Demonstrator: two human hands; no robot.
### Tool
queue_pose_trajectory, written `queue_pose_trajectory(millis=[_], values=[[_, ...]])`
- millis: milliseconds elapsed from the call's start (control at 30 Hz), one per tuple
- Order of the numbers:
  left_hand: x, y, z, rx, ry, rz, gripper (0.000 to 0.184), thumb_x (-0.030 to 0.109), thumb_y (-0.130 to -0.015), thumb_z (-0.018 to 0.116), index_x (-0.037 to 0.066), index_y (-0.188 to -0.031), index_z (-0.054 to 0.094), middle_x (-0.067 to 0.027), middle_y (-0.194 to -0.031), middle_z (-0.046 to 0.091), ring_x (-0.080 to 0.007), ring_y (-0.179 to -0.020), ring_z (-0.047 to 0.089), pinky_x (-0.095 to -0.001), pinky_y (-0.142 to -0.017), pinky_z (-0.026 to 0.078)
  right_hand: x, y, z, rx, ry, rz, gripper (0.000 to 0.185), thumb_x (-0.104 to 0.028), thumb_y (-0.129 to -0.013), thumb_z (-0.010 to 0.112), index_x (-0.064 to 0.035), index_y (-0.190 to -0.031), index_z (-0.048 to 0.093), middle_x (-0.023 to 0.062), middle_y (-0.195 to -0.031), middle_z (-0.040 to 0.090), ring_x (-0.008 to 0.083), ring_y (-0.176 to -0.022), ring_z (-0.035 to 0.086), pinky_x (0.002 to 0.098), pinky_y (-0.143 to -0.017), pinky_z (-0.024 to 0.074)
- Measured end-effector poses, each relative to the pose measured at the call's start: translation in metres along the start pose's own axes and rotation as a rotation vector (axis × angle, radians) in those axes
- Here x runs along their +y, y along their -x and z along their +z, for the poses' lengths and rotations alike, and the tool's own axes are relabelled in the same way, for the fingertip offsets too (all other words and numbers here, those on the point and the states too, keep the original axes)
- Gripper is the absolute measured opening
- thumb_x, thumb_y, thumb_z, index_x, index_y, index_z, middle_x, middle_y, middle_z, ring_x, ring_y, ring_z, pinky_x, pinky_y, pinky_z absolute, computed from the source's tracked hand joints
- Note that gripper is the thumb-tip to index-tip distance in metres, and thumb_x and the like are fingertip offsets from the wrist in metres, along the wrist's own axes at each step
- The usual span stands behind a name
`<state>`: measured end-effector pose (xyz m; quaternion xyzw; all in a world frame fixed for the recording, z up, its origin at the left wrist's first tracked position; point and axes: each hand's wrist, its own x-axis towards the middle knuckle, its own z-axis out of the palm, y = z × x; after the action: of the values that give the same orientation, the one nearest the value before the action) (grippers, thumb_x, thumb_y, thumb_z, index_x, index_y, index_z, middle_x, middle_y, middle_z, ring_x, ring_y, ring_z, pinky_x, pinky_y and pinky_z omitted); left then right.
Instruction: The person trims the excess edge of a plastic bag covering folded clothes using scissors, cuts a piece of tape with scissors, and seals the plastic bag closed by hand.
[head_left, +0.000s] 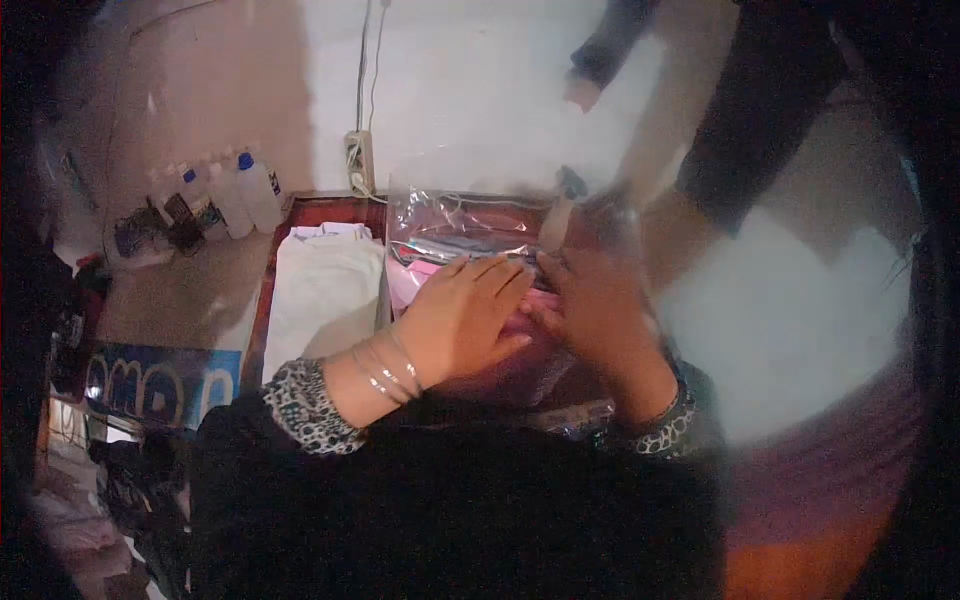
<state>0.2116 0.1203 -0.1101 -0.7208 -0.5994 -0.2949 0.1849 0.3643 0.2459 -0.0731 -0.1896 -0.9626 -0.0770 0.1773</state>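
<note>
Touching plastic (425, 212), left hand (462, 312) and right hand (598, 312) hide (partly) pink item (405, 284).

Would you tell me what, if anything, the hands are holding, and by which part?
The left hand lies flat on the clear plastic over something pink, apparently holding nothing; whether the right hand beside it pinches anything cannot be told.

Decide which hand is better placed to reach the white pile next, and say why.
Likely the left hand: it lies on the clear plastic, nearer the white pile; the right hand is farther across.
</note>
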Motion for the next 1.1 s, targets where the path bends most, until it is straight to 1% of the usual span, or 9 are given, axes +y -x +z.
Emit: queue_pose_trajectory(millis=[367,433,500,567,667,733,900,967,1100], values=[[-0.027,-0.032,0.005,-0.281,-0.024,-0.124,0.084,0.06,-0.066,0.069,0.01,-0.131,0.05,-0.0159,-0.13,0.054,-0.0332,-0.12,0.051,-0.0477,-0.1,0.04,0.026,-0.009,-0.027,0.081,0.091,-0.334,0.055,-0.045,-0.081,0.063,-0.0058,-0.12,0.061,0.0229,-0.134,0.05,0.0399,-0.123,0.046,0.0487,-0.104,0.0332],[-0.027,-0.032,0.002,-0.301,0.023,-0.125,0.083,0.059,-0.067,0.07,0.009,-0.13,0.051,-0.0177,-0.13,0.054,-0.0354,-0.12,0.051,-0.047,-0.102,0.038,0.022,-0.033,-0.054,-0.352,-0.24,0.058,0.053,-0.043,-0.083,0.063,-0.0061,-0.12,0.061,0.0198,-0.129,0.054,0.0369,-0.119,0.051,0.0443,-0.1,0.0391],[-0.025,-0.029,0.002,-0.306,-0.042,-0.14,0.084,0.058,-0.066,0.071,0.009,-0.131,0.05,-0.0188,-0.128,0.055,-0.0362,-0.119,0.051,-0.0462,-0.102,0.039,0.023,-0.069,-0.064,-0.291,-0.216,0.199,0.051,-0.041,-0.081,0.066,-0.0064,-0.118,0.063,0.0182,-0.121,0.06,0.0352,-0.112,0.057,0.0408,-0.094,0.0446],[-0.023,-0.031,-0.002,-0.311,-0.017,-0.145,0.084,0.058,-0.066,0.071,0.01,-0.131,0.05,-0.0198,-0.128,0.055,-0.0365,-0.119,0.052,-0.0463,-0.101,0.04,0.063,-0.109,-0.019,0.462,-0.065,-0.325,0.055,-0.042,-0.075,0.071,-0.0085,-0.118,0.061,0.0173,-0.104,0.065,0.035,-0.097,0.062,0.0442,-0.082,0.0496],[-0.023,-0.034,-0.003,-0.343,-0.023,-0.15,0.083,0.058,-0.067,0.07,0.01,-0.132,0.049,-0.021,-0.127,0.055,-0.037,-0.116,0.053,-0.0468,-0.097,0.043,0.07,-0.159,-0.012,0.335,-0.011,-0.239,0.043,-0.035,-0.073,0.073,-0.0065,-0.105,0.068,0.0194,-0.099,0.066,0.0348,-0.087,0.063,0.0431,-0.079,0.0505],[-0.026,-0.035,-0.002,-0.361,-0.051,-0.151,0.083,0.058,-0.067,0.07,0.01,-0.132,0.049,-0.0212,-0.126,0.055,-0.0374,-0.115,0.054,-0.0472,-0.095,0.045,0.068,-0.181,-0.019,-0.453,-0.163,-0.157,0.037,-0.031,-0.076,0.07,-0.0067,-0.104,0.069,0.0144,-0.098,0.069,0.0341,-0.093,0.064,0.0424,-0.083,0.0504],[-0.034,-0.039,-0.003,-0.482,-0.017,-0.171,0.084,0.064,-0.066,0.067,0.012,-0.13,0.052,-0.016,-0.117,0.062,-0.035,-0.108,0.059,-0.047,-0.091,0.046,0.065,-0.156,-0.004,-0.317,-0.008,-0.516,0.022,-0.028,-0.075,0.067,-0.0149,-0.092,0.072,0.0111,-0.09,0.07,0.0329,-0.083,0.066,0.0433,-0.075,0.0516],[-0.043,-0.032,0.012,-0.36,0.014,-0.147,0.08,0.063,-0.066,0.067,0.011,-0.126,0.055,-0.0172,-0.113,0.063,-0.0354,-0.104,0.061,-0.0461,-0.089,0.048,0.026,-0.099,-0.016,-0.232,-0.038,-0.155,0.023,-0.027,-0.076,0.065,-0.0173,-0.096,0.071,0.0113,-0.088,0.069,0.0329,-0.081,0.066,0.0434,-0.073,0.0519],[-0.043,-0.037,0.0,-0.346,0.142,-0.076,0.069,0.058,-0.064,0.07,0.005,-0.109,0.064,-0.0211,-0.098,0.067,-0.0365,-0.09,0.065,-0.0434,-0.081,0.052,-0.03,-0.031,-0.029,-0.192,0.008,-0.065,0.025,-0.026,-0.081,0.061,-0.0113,-0.1,0.068,0.0143,-0.086,0.068,0.0335,-0.08,0.066,0.0437,-0.07,0.0516]])
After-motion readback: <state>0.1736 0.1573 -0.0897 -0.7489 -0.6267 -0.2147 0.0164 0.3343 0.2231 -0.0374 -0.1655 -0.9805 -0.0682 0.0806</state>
